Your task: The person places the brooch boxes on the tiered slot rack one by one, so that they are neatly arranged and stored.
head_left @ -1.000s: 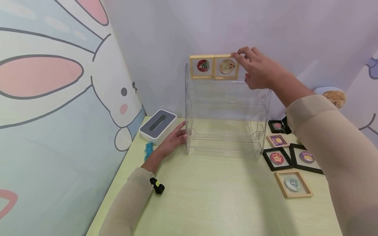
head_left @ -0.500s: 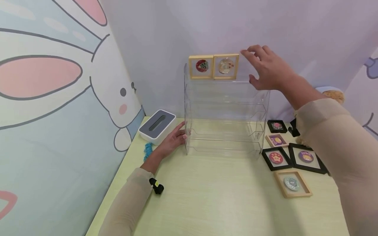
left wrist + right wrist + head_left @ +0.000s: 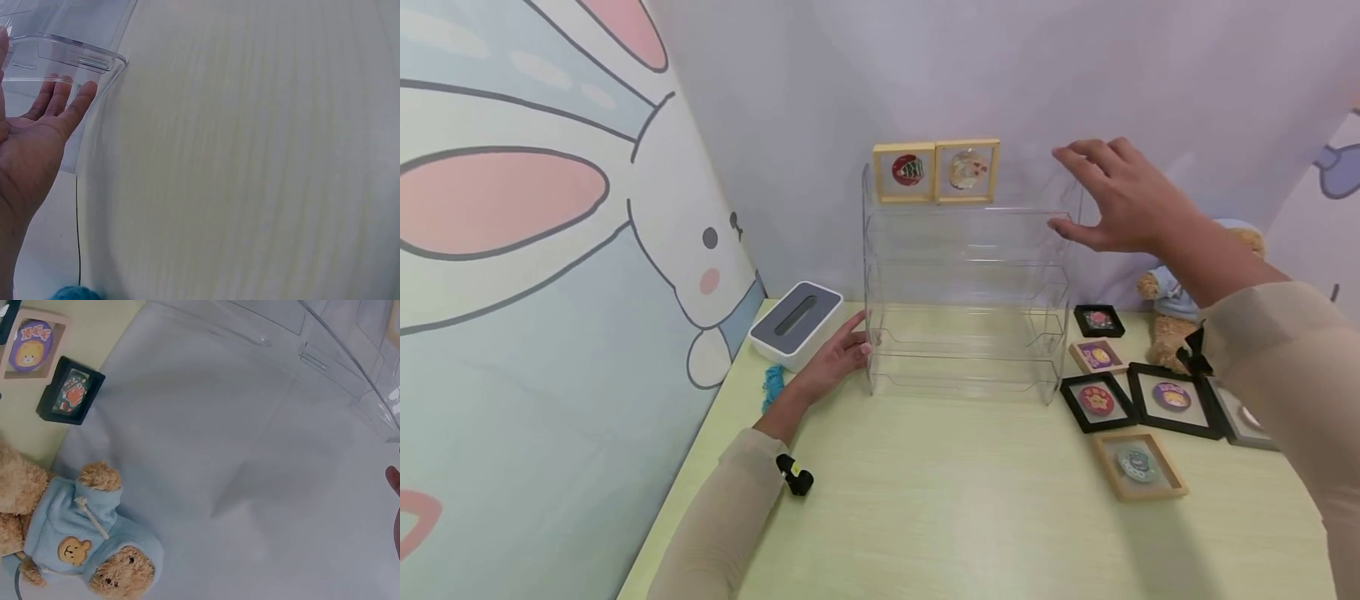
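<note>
A clear acrylic tiered rack (image 3: 966,360) stands on the table against the back wall. Two light-wood picture frames stand side by side on its top tier: one with a red badge (image 3: 907,170), one with a pale badge (image 3: 967,171). My left hand (image 3: 833,367) lies at the rack's lower left side, and its outstretched fingers (image 3: 80,106) are against the clear panel in the left wrist view. Raised by the rack's top right corner, my right hand (image 3: 1123,200) holds nothing, with thumb and fingers spread apart. Only a fingertip of it shows in the right wrist view.
Right of the rack lie several framed badges, among them a wooden frame (image 3: 1176,487) and a black frame (image 3: 1131,417). A teddy bear in a blue hoodie (image 3: 69,519) is behind them. At left are a white tissue box (image 3: 756,337) and a blue fuzzy strip (image 3: 772,385).
My right hand has let go of the right-hand wooden frame on the top tier and moved away to the right, its fingers spreading. My left hand has stayed at the rack's side.
</note>
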{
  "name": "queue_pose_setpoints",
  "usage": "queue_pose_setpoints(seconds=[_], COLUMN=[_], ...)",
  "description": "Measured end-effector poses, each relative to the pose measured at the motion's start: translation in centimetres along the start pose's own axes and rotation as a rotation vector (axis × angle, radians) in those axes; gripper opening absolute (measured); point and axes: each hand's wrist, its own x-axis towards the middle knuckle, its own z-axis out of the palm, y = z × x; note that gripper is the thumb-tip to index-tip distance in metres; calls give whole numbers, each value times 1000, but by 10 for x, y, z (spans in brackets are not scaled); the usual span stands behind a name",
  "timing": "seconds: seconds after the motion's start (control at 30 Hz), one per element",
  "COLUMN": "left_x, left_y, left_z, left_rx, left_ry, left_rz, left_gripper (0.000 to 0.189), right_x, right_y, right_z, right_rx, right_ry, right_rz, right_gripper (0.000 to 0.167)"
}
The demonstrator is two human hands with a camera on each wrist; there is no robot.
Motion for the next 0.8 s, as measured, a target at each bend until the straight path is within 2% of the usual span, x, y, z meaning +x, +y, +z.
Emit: queue_pose_setpoints(seconds=[0.2,0.3,0.43,0.53,0.63,0.8], left_x=[-1,-2,-2,-1,-1,-3], left_y=[1,1,2,1,1,2], left_z=[1,1,0,0,0,0], left_rx=[-16,-17,0,7,0,3], left_ry=[-4,-1,1,-5,-9,-12], left_rz=[-5,-6,-6,-3,1,1], left_gripper=[72,72,72,72,72,73], right_x=[-28,-43,-65,-83,-99,-123], right_y=[8,11,14,15,16,20], right_z=[1,5,11,12,13,25], right_rx=[0,10,39,56,60,40], right_ry=[31,69,103,70,-5,-74], right_rz=[-25,-38,-10,54,129,180], right_gripper=[97,106,113,105,98,96])
